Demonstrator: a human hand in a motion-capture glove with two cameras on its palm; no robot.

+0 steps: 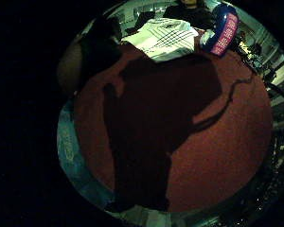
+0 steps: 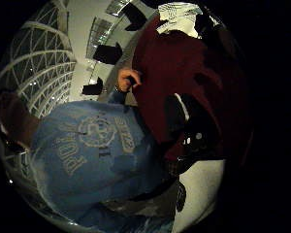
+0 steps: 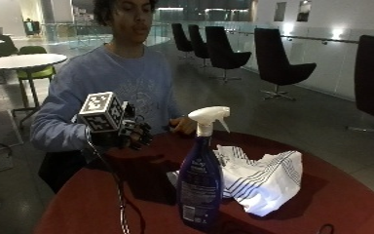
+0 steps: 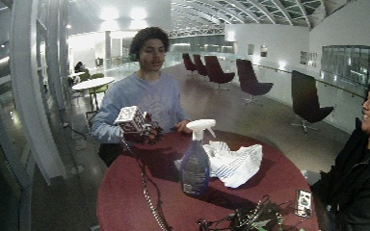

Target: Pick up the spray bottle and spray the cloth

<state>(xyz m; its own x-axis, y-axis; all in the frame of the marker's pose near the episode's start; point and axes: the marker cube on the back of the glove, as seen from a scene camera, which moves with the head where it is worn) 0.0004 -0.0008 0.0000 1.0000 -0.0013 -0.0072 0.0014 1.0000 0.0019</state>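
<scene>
One spray bottle upright on red surface, cloth touching at 3 o'clock. Gloved right hand hovers at 10 o'clock, fingers loosely curled, holding nothing. Bottle likely rigid, slick, liquid-heavy; grasp narrow neck under trigger head.

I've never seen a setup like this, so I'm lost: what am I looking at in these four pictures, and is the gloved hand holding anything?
No machine here: a person at a round dark red table wears a black glove on the right hand. Two pictures come from cameras beside the table; the two round ones come from small cameras on that palm, looking out over the table. On the table stand a blue spray bottle with a white trigger and, next to it, a crumpled white striped cloth. The gloved hand hovers above the table's edge, holding nothing. The bare hand rests on the table behind the bottle.
</scene>
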